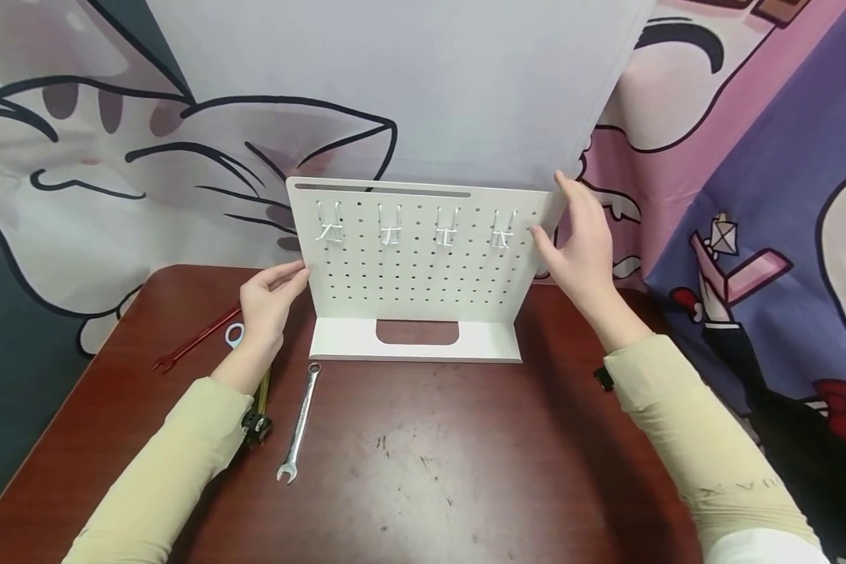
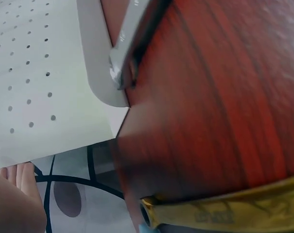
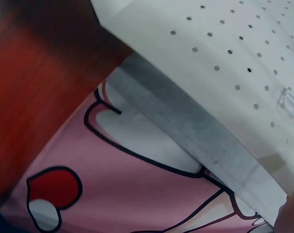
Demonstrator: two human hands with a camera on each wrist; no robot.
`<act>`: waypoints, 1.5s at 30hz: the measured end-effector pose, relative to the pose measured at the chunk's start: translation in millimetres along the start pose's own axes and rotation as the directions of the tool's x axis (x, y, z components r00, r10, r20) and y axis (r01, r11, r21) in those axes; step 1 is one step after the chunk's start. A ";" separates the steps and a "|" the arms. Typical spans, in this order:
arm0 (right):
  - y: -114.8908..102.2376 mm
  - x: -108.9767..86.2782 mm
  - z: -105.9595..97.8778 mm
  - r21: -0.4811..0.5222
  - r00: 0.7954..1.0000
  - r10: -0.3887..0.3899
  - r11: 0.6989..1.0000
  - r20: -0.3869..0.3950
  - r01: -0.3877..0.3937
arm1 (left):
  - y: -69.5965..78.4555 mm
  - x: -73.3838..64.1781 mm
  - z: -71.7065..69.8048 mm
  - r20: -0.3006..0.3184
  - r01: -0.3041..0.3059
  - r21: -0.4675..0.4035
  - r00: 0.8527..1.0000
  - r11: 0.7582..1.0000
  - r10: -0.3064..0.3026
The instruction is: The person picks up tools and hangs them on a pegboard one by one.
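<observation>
A white pegboard stand (image 1: 423, 270) stands upright on the table, with several small white wire hooks (image 1: 391, 233) along its upper part. My left hand (image 1: 268, 305) pinches the board's left edge at about mid-height. At the upper right corner, my right hand (image 1: 583, 243) grips the board, thumb in front and fingers at the edge. The left wrist view shows part of the left hand (image 2: 15, 204) against the board (image 2: 64, 121). In the right wrist view only a bit of the right hand (image 3: 290, 213) shows at the board's edge.
A silver combination wrench (image 1: 300, 423) lies before the stand's left corner. Left of it are a red wrench (image 1: 197, 338), a wrench with a light blue ring end (image 1: 234, 335) and a gold wrench (image 2: 219, 211), partly behind the left arm. A printed cloth (image 1: 218, 180) hangs behind the table (image 1: 423, 470).
</observation>
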State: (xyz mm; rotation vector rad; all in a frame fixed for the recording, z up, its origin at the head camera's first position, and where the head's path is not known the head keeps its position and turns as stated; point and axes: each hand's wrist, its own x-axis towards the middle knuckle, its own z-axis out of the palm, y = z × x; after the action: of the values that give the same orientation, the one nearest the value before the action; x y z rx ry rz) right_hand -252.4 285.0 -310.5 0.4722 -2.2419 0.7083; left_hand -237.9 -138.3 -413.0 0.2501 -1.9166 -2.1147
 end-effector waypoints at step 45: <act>14.3 13.1 20.5 -0.037 0.969 -0.245 0.969 -0.039 0.243 | -14.6 -3.0 -162.7 0.222 -0.301 0.740 0.953 0.601 0.204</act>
State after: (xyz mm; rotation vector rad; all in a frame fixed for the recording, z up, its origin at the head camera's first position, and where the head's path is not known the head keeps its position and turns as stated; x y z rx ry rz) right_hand -279.4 282.0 -317.9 0.6959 -2.1042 0.5482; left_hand -186.0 -289.9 -445.1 -0.0003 -2.6447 -1.0257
